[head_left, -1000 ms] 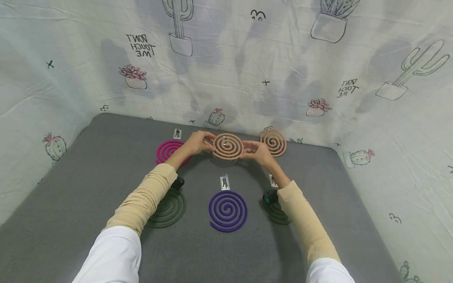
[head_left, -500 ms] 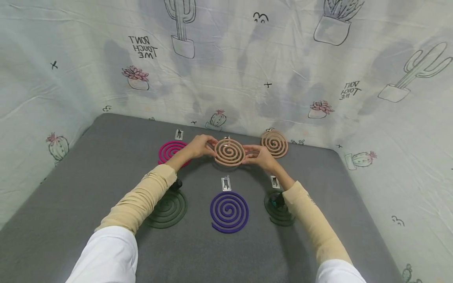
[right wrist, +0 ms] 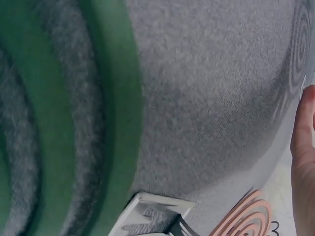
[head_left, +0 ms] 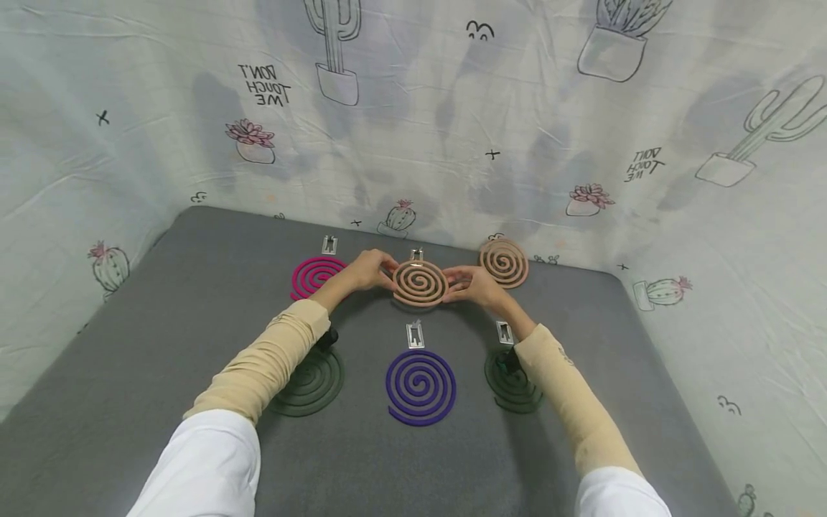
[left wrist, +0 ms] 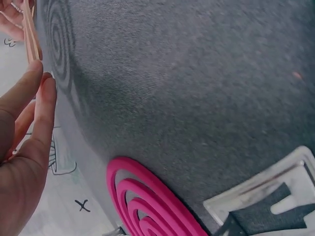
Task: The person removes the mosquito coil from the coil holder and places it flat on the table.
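A tan mosquito coil [head_left: 420, 283] is held above the grey surface at the far middle, its shadow on the cloth below. My left hand [head_left: 370, 271] pinches its left edge between thumb and fingers. On the opposite edge, my right hand [head_left: 474, 284] grips it with thumb and fingers. Seen edge-on in the left wrist view, the coil [left wrist: 31, 37] is a thin flat disc. A metal coil stand [head_left: 416, 256] shows just behind the coil, partly covered by it. The right wrist view catches only part of my right hand [right wrist: 304, 147].
A pink coil [head_left: 316, 278] lies by my left forearm, another tan coil [head_left: 503, 263] right of my right hand. Nearer are a purple coil [head_left: 421, 388] and two green coils [head_left: 309, 384], partly under the forearms. Metal stands [head_left: 416, 334] lie beyond several coils. A printed curtain [head_left: 439, 108] rises behind.
Both hands have brought the tan coil lower and slightly toward me, uncovering the metal stand behind it. The view has shifted a little. The other coils stay where they lie.
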Motion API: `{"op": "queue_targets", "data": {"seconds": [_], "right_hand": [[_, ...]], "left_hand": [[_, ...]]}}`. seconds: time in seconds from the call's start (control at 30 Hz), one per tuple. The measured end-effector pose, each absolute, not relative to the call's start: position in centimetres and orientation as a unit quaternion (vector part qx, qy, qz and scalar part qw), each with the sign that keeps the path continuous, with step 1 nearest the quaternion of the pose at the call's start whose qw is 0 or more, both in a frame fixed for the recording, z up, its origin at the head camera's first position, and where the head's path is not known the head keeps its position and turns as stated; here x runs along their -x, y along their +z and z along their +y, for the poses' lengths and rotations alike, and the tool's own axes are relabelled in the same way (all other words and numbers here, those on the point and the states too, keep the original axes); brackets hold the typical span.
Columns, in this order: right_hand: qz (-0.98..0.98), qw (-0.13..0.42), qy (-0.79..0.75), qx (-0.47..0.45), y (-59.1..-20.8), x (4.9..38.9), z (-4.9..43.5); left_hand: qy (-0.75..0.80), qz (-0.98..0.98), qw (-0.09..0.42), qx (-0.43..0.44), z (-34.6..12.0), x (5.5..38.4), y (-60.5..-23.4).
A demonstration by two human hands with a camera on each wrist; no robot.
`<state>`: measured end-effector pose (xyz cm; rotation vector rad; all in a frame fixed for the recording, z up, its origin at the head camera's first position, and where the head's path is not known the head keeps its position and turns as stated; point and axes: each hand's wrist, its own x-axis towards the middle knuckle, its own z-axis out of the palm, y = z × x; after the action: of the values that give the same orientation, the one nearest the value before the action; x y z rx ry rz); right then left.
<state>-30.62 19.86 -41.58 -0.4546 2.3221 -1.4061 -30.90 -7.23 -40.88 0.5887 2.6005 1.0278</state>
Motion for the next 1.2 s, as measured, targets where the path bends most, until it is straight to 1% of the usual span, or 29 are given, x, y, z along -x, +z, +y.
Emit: {"op": "queue_targets", "data": {"seconds": [0.3,0.5,0.8,1.03,1.2], "right_hand": [[0.841,0.196,-0.466,0.194,-41.8,31.1,20.1],[0.849,0.204,-0.446,0.198,-42.1,31.2,20.0],[0.863,0.201,-0.423,0.188,-41.8,31.0,19.5],[0.864,0.189,-0.424,0.194,-42.0,31.1,19.3],[0.879,0.179,-0.396,0.198,-42.0,31.1,19.1]], "left_hand": [[0.33,0.911,0.142,-0.205,-6.6,31.0,-40.7],[0.328,0.911,0.147,-0.201,-6.5,31.1,-40.9],[0.326,0.912,0.156,-0.196,-6.6,31.4,-41.2],[0.336,0.911,0.159,-0.18,-6.7,31.9,-41.5],[0.331,0.911,0.162,-0.183,-6.8,31.8,-41.7]]}}
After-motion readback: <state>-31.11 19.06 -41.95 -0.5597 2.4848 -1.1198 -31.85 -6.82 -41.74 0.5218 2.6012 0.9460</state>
